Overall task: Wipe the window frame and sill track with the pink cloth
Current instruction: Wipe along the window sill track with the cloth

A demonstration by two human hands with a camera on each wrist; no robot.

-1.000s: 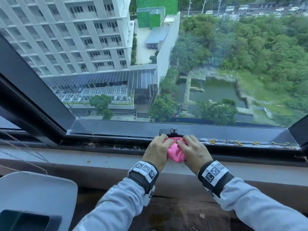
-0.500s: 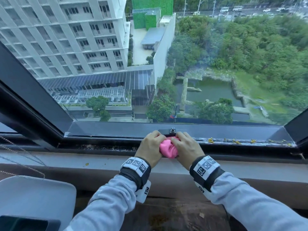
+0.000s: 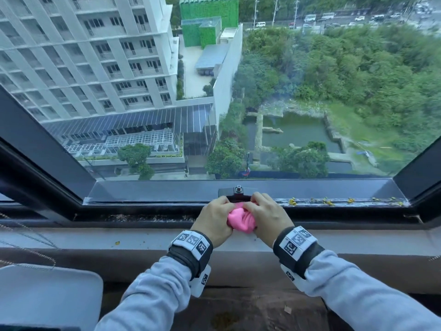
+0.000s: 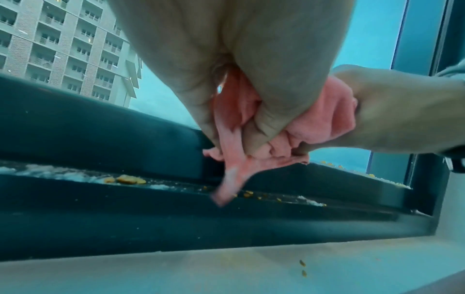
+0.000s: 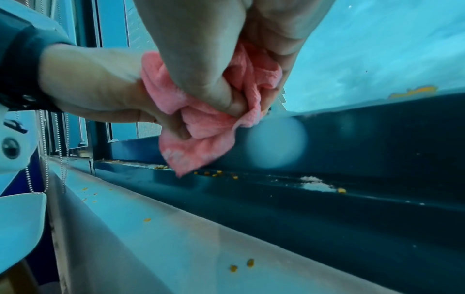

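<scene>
A bunched pink cloth (image 3: pixel 239 219) is held between both my hands just above the dark sill track (image 3: pixel 148 217), below the window latch (image 3: pixel 238 190). My left hand (image 3: pixel 214 218) grips its left side, fingers curled into the folds (image 4: pixel 251 127). My right hand (image 3: pixel 267 217) grips the right side, thumb and fingers pinching the cloth (image 5: pixel 208 111). A loose corner of cloth (image 4: pixel 229 179) hangs down toward the track. The dark window frame (image 3: pixel 35 149) runs around the glass. Yellow crumbs (image 3: pixel 327 201) and white dust (image 5: pixel 317 185) lie in the track.
A pale stone sill (image 3: pixel 95 240) lies in front of the track with a few yellow crumbs (image 5: pixel 241 265). A white chair back (image 3: pixel 47 295) stands at lower left, and a bead chain (image 3: pixel 26 237) hangs at the left. Glass fills the far side.
Both hands have drawn closer together and bunched the cloth tighter, lifting it slightly off the track. They stay at the same spot below the latch.
</scene>
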